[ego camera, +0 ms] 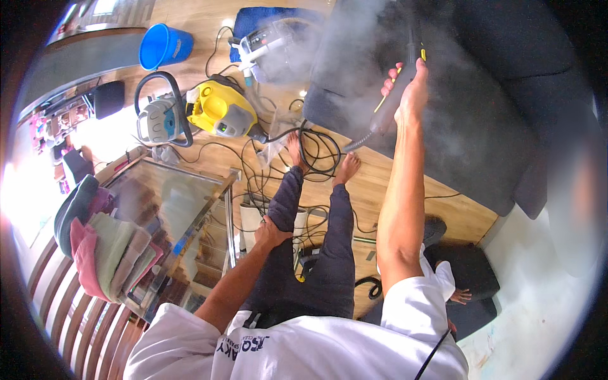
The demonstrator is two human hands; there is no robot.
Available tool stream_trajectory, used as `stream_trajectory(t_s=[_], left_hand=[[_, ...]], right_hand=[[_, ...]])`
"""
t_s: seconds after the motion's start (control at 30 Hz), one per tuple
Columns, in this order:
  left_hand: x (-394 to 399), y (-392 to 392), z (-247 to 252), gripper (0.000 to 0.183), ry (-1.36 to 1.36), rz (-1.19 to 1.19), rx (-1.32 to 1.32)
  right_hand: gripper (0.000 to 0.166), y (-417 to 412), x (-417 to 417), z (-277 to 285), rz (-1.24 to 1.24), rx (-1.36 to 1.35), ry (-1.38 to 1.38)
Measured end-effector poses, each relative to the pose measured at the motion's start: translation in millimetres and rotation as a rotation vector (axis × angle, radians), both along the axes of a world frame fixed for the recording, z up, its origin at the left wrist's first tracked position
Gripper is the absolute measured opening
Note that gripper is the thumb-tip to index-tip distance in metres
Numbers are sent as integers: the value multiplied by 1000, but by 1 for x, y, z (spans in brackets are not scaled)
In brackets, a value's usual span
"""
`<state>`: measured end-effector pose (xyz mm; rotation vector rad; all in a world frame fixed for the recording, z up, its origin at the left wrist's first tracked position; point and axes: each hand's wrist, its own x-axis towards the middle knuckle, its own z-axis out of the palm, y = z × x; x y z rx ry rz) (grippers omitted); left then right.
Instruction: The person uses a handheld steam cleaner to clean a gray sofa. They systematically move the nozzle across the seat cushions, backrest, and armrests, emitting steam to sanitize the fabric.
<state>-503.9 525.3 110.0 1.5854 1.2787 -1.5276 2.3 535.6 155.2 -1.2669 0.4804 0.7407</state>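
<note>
My right hand (pixel 412 92) is closed round the dark handle of a steam cleaner's gun (pixel 387 111), held over a dark grey sofa seat (pixel 470 123). The gun's straight tube points away from me, and white steam hides its far end. A ribbed hose (pixel 358 142) hangs from the handle. My left hand (pixel 271 233) rests on my left leg near the knee, holding no tool. The yellow steam cleaner (pixel 221 107) stands on the wooden floor beyond my feet, its black hose looping over the floor beside them.
Cables tangle round my feet. Beyond stand a blue bucket (pixel 164 46), a white-and-blue vacuum (pixel 159 121) and a grey extraction machine (pixel 270 45) by a blue mat (pixel 251 16). Folded towels (pixel 111 251) lie on a glass table (pixel 190 180) at left. Another person's hand (pixel 460 296) shows behind my right arm.
</note>
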Motion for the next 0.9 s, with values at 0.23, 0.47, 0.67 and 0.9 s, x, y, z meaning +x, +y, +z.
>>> stream_trajectory(t_s=[0.23,0.47,0.67,0.9], left_hand=[[3,16,5,132,-7,36,13],[-5,10,0,130,-72,-9,14],[-19,-3,-3,129,-40,54,31],[-3,-6,6,126,-71,95,71]], right_hand=[[52,-82,-197,6,5,-1,159],[52,11,1,-1,26,-30,-31],[47,-35,-121,-1,-17,-97,112],[53,-29,-81,-20,-104,86,305]])
